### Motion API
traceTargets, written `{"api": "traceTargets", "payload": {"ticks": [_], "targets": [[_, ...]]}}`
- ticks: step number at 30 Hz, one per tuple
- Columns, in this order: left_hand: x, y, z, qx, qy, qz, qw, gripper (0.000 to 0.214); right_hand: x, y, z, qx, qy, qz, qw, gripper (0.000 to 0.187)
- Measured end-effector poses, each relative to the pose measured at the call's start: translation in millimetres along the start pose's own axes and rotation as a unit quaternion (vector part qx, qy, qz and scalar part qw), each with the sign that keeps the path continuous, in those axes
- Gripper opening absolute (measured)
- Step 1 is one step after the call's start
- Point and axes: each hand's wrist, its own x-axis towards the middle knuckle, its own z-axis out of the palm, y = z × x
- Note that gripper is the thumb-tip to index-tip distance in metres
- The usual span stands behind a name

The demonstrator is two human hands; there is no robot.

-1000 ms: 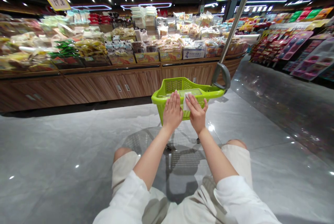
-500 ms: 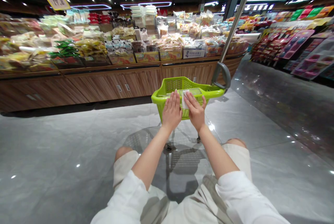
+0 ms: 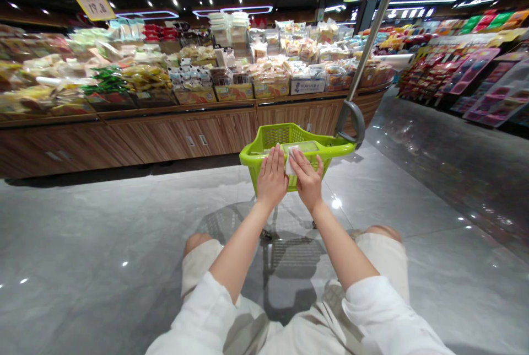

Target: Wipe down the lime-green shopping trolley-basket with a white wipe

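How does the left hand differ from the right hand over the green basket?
The left hand lies flat with straight fingers and holds nothing, while the right hand is slightly curled, with its fingers over a white wipe. Both are bare and palm-down above the lime-green basket.

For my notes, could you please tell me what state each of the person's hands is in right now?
Left hand: open, flat, holding nothing.
Right hand: closed, holding a white tissue.
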Motion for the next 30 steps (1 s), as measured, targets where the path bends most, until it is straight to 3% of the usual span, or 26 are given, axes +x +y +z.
{"api": "traceTargets", "payload": {"ticks": [4, 7, 9, 12, 14, 17, 20, 22, 24, 27, 30], "targets": [[0, 0, 0.2, 0.001, 0.004, 0.004, 1.0, 0.074, -11, 39, -9, -0.02, 0.07, 0.102, 0.992, 0.07], [1, 2, 2.3, 0.005, 0.006, -0.004, 1.0, 0.074, -10, 45, -5, -0.029, 0.134, 0.177, 0.975, 0.07], [1, 3, 3.2, 0.01, -0.001, -0.009, 1.0, 0.074, -4, 26, 2, -0.022, 0.115, 0.148, 0.982, 0.068], [0, 3, 3.0, 0.013, -0.014, -0.009, 1.0, 0.075, 4, -10, 9, -0.001, 0.04, 0.044, 0.998, 0.064], [0, 2, 2.2, 0.013, -0.015, -0.005, 1.0, 0.076, 4, -19, 7, 0.001, 0.006, 0.017, 1.0, 0.064], [0, 1, 1.3, 0.013, -0.007, 0.004, 1.0, 0.076, -4, 2, 1, -0.017, 0.025, 0.06, 0.998, 0.068], [1, 2, 1.7, 0.011, 0.0, 0.006, 1.0, 0.076, -10, 30, -1, -0.041, 0.117, 0.162, 0.979, 0.067], [1, 3, 2.6, 0.01, 0.004, 0.003, 1.0, 0.076, -8, 32, 3, -0.044, 0.152, 0.194, 0.968, 0.067], [1, 4, 3.7, 0.011, 0.007, 0.001, 1.0, 0.076, -3, 18, 8, -0.028, 0.128, 0.15, 0.98, 0.067], [0, 2, 4.1, 0.008, 0.01, 0.002, 1.0, 0.076, 3, -6, 10, 0.004, 0.035, 0.033, 0.999, 0.065], [-1, -1, 2.7, 0.004, 0.008, 0.001, 1.0, 0.074, 1, -2, 2, 0.002, -0.005, 0.005, 1.0, 0.066]]}}
